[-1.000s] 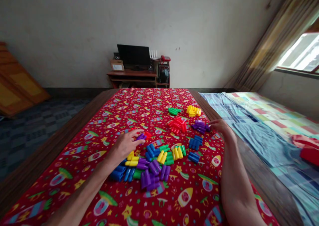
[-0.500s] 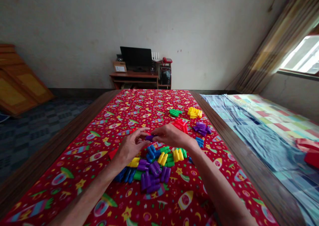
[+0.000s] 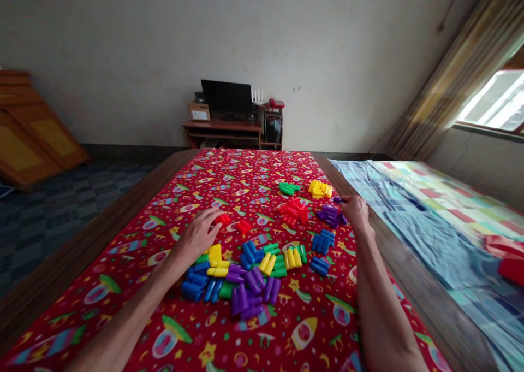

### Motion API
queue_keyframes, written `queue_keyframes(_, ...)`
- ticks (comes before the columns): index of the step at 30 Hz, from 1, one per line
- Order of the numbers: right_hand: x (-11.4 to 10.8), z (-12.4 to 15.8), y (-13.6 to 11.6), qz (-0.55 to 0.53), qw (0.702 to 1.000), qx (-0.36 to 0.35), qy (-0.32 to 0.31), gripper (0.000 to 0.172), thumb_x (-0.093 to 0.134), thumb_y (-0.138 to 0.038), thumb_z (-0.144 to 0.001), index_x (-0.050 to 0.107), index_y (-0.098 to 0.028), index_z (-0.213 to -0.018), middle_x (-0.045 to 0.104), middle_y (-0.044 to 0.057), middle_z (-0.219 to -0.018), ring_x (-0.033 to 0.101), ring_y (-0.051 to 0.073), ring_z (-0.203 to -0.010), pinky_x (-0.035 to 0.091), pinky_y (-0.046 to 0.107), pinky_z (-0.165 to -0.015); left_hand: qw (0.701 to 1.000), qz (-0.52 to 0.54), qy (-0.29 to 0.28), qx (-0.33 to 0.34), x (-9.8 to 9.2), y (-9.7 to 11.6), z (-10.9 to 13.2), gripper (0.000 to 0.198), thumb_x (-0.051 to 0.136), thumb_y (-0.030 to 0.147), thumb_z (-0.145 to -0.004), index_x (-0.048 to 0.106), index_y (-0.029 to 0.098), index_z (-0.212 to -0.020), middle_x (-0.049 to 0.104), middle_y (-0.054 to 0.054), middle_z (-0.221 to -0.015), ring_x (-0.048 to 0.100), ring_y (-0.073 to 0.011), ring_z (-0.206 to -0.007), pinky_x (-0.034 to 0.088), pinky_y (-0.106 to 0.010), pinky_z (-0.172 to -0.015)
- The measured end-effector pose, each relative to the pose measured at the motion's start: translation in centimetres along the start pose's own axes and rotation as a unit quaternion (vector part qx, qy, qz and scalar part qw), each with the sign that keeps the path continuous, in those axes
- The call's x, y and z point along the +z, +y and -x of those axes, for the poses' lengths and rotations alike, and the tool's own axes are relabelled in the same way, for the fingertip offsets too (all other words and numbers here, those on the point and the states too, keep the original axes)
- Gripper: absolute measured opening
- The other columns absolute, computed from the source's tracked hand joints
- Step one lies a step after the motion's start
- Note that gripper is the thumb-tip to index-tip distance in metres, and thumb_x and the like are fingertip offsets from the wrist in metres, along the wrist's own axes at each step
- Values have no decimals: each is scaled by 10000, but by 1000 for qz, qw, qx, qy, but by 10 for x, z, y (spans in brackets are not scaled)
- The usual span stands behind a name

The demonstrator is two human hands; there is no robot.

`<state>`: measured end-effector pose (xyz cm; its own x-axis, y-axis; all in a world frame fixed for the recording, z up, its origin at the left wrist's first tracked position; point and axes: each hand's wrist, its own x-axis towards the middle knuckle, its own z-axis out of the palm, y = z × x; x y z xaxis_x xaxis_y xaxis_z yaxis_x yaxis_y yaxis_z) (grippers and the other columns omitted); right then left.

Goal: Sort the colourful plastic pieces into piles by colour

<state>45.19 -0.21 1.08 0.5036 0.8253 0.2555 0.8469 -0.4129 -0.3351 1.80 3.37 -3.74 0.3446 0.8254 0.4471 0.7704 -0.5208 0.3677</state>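
My right hand (image 3: pixel 355 211) pinches a small purple plastic block (image 3: pixel 338 199) just above a pile of purple blocks (image 3: pixel 331 216) on the right side of the cloth. At centre left, my left hand (image 3: pixel 200 231) rests low with thumb and fingers apart, its fingertips beside a red block (image 3: pixel 223 219). Whether they touch it I cannot tell. A second red block (image 3: pixel 243 227) lies a little to the right. Closer to me is a mixed heap with purple blocks (image 3: pixel 254 280), blue blocks (image 3: pixel 192 285), yellow blocks (image 3: pixel 267 263) and green blocks (image 3: pixel 279 266).
Single-colour groups lie toward the right: red blocks (image 3: pixel 293 211), green blocks (image 3: pixel 289 188), yellow blocks (image 3: pixel 320 189) and blue blocks (image 3: pixel 322 241). A red patterned cloth (image 3: pixel 303 339) covers the wooden table (image 3: pixel 393 252). Beyond stands a desk with a monitor (image 3: pixel 226 99).
My hands have parted. The right one carried the purple block right to the purple pile; the left one let go of it and moved slightly left, beside a red block.
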Motion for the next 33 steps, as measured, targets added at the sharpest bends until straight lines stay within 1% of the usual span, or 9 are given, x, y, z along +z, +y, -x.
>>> queue_keyframes(3,7,-2,15,15,998,-5,-57,285,563,-225,-779,784,-154,-944,733,119,-804,669,217,-780,404,241,-606,999,13,-30,-1,7,-7,3,370,430,319,-826,673,170,-1062,661,-125,-1189,613,-255,-1127,468,-392,-1023)
queue_keyframes(6,10,-3,15,2,995,-27,-91,333,524,-319,-834,783,-111,-825,689,108,-675,644,203,-708,386,245,-585,999,29,-40,-3,2,3,4,359,419,317,-850,678,190,-1063,693,-98,-1140,635,-231,-1076,482,-370,-997)
queue_keyframes(10,7,-5,10,-20,999,-12,-29,407,430,-326,-872,771,-110,-820,683,135,-719,630,216,-749,375,265,-609,995,74,-63,9,-8,38,4,328,445,309,-876,698,196,-1051,714,-102,-1097,653,-226,-1027,498,-369,-956)
queue_keyframes(14,-3,-4,-1,-47,998,-46,15,371,418,-273,-862,756,-120,-860,693,138,-774,612,214,-756,357,269,-625,961,153,-209,100,-8,71,13,290,615,257,-801,713,246,-1074,698,-70,-1177,602,-225,-1146,440,-366,-1032)
queue_keyframes(17,-14,2,-20,-66,993,-92,23,359,415,-257,-871,737,-117,-796,679,124,-719,583,189,-678,347,272,-617,943,157,-279,87,-4,79,19,383,715,251,-721,708,269,-1104,702,-57,-1177,607,-237,-1136,436,-363,-1025)
queue_keyframes(22,-24,32,-80,-134,962,-237,-3,303,458,-231,-886,735,-116,-846,688,91,-723,592,157,-671,360,243,-625,961,169,-214,-56,4,67,16,414,749,348,-649,725,220,-1041,744,-48,-978,680,-234,-904,532,-318,-820)
queue_keyframes(26,-9,72,-132,-164,883,-402,-177,217,520,-123,-845,723,-150,-918,690,32,-714,569,114,-620,360,207,-585,950,229,-161,-141,7,56,13,362,724,362,-617,731,184,-932,720,-23,-777,663,-193,-668,546,-289,-619)
queue_keyframes(29,6,104,-156,-127,807,-498,-292,183,592,-101,-820,709,-147,-953,715,55,-825,599,125,-694,379,205,-602,943,264,-135,-148,7,49,12,396,721,328,-587,716,180,-955,722,-36,-831,675,-200,-717,559,-303,-640)
queue_keyframes(33,22,126,-167,-73,796,-517,-306,286,637,-207,-845,656,-121,-1118,713,111,-906,623,180,-770,384,243,-612,924,317,-117,-179,8,41,7,433,747,280,-513,702,168,-929,734,-70,-926,693,-234,-828,575,-342,-720)
